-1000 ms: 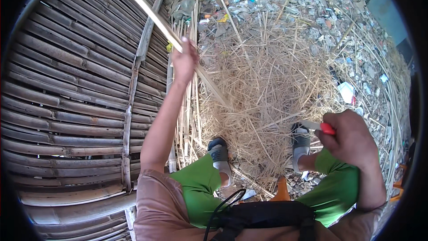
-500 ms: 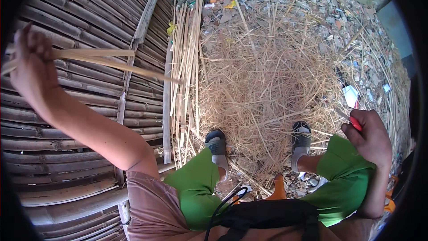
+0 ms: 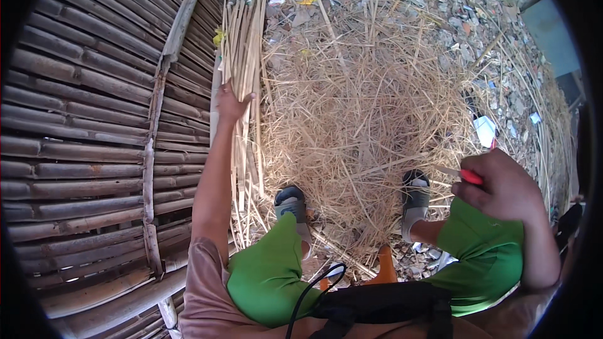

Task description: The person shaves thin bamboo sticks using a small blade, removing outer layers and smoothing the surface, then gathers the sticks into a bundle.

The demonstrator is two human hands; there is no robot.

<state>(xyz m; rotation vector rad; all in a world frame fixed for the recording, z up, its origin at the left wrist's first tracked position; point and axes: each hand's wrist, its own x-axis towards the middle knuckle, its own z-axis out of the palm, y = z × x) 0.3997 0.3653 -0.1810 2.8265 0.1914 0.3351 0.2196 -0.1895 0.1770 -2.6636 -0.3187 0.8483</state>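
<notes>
My left hand reaches forward over a bundle of long pale bamboo strips lying lengthwise beside the wall. Its thumb points out to the right and the fingers are apart; some fingertips are hard to make out against the strips. In my right hand, above my right knee, is a small knife with a red handle. The fingers wrap round the handle, and the short blade points left over the shavings.
A wall of bamboo slats rises along the left. Thin bamboo shavings cover the ground between and beyond my feet. Stones and litter lie farther back and to the right. An orange seat edge shows below me.
My left hand has swung from the far left down to the bundle, and the strips it held are no longer in it. The knife has shifted slightly left with my right hand.
</notes>
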